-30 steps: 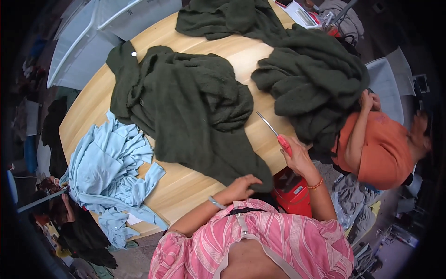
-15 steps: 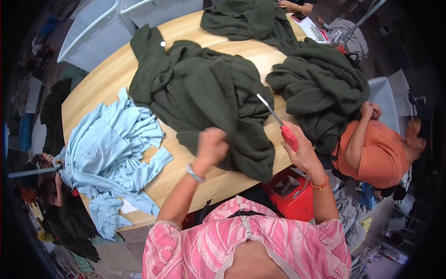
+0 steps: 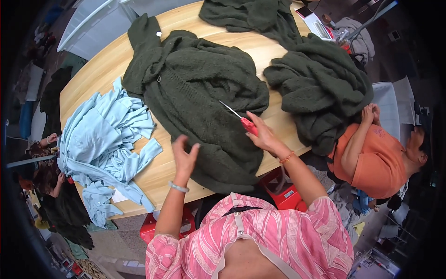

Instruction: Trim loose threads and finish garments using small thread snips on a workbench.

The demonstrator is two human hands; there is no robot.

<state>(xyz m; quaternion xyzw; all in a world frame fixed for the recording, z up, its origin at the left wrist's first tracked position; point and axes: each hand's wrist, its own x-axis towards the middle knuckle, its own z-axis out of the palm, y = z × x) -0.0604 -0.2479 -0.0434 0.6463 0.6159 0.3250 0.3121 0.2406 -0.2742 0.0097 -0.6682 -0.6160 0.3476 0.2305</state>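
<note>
Wooden desk (image 3: 83, 88), curved far-left edge, carries everything. Biggest on it: dark green knit garment (image 3: 204, 83), bunched across the middle, running from near the far-left edge down to the near edge, one narrow end pointing at the far-left edge. Second dark green heap (image 3: 323, 88) at the right edge, apart from the middle garment, wood between. Light blue cloth pile (image 3: 104, 121) at the left edge, crumpled, partly hanging over the near-left corner. Third dark green cloth (image 3: 251, 16) at the far edge, cut by the frame. Co-worker in orange shirt (image 3: 378, 160) sits off the right edge, hands together by the second heap. White bin (image 3: 97, 28) stands past the far-left edge. Red plastic object (image 3: 289, 197) sits below the near edge.

Left hand (image 3: 185, 158): wide, thumb apart from fingers, nothing seen in it, at the middle garment's left side toward the near edge; contact cannot be told. Right hand (image 3: 265, 135): closed round the red grip of a thin metal-shafted tool (image 3: 248, 125), above the garment's right part, tip pointing toward the far-left edge; tip contact unclear. Small white tag (image 3: 159, 34) on the garment's narrow end.
</note>
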